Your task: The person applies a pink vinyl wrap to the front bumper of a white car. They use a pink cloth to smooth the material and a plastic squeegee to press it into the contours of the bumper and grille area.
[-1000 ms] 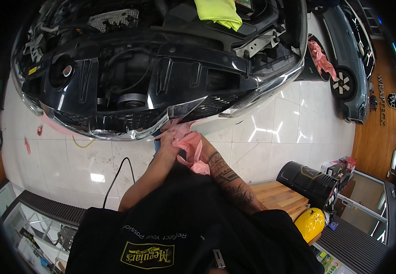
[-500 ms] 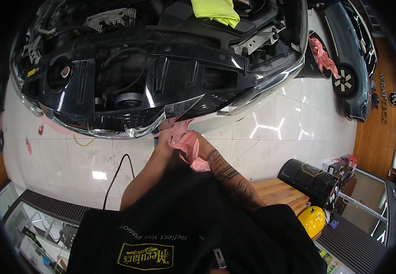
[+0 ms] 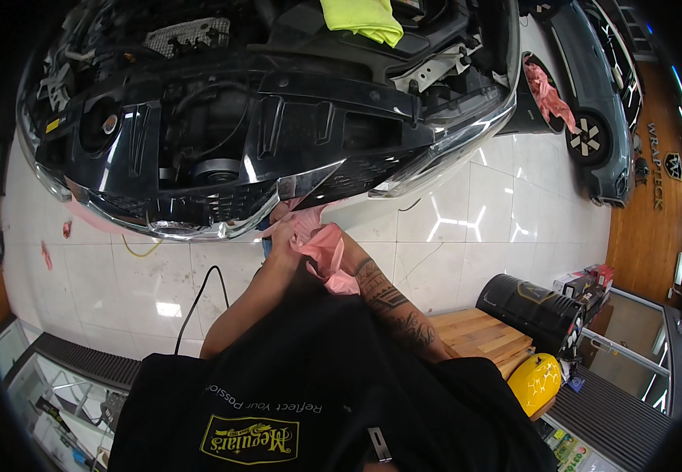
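Note:
A bunched sheet of pink film (image 3: 330,250) hangs between my hands just below the front bumper of a car with its bonnet open. The film also stretches up under the bumper's glossy front edge (image 3: 250,224). My left hand (image 3: 282,230) is closed on the film at its left side, close to the bumper. My right hand (image 3: 319,234) is in among the folds; the film covers most of its fingers, but the sheet is bunched in its grip. A strip of pink film (image 3: 97,219) shows along the bumper's lower left edge.
A yellow-green cloth (image 3: 363,20) lies on the engine bay. Crumpled pink film (image 3: 549,98) fills a black bin (image 3: 523,119) at the right, near another car (image 3: 593,86). A wooden-topped bench (image 3: 479,338), black drum (image 3: 526,303) and cable (image 3: 191,303) are nearby.
The view has shifted slightly. Both hands stay at nearly the same place under the bumper, still on the pink film, which has barely changed shape.

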`<state>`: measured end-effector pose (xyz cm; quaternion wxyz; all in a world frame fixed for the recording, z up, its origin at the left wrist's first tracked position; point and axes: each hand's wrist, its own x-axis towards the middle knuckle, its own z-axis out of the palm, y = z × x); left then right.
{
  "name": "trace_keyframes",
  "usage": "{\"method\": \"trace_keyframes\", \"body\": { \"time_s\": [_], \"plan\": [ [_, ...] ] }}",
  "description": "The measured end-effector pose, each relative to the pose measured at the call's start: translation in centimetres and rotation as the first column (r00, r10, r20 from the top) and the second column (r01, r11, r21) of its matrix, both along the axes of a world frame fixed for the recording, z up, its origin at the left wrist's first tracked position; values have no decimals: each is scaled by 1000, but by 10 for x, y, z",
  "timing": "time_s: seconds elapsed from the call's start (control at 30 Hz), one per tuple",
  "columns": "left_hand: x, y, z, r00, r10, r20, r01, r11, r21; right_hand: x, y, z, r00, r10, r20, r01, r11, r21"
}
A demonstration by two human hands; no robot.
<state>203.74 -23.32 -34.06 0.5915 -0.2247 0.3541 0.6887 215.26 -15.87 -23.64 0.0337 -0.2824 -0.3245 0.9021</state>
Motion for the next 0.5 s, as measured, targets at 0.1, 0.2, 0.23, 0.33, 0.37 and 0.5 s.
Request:
{"method": "trace_keyframes", "body": {
  "time_s": [0.1,0.2,0.23,0.33,0.37,0.5],
  "plan": [
    [-2,-3,-9,996,-34,88,23,992,125,1,2,5,998,3,62,-2,1000,-21],
    [-3,5,25,996,-70,60,64,994,91,13,4,-22,997,-25,79,36,989,-144],
    [-4,8,41,997,-75,18,74,996,40,13,3,-24,995,-57,82,72,978,-196],
    [-6,-3,-17,995,-60,74,35,953,301,13,-1,-27,985,-12,173,-25,977,211],
    [-5,-3,-22,995,-48,89,24,964,264,14,0,-30,978,-16,207,-41,962,269],
    [-2,6,4,999,-37,35,35,997,71,18,1,-46,975,-76,207,12,956,293]
  ]
}}
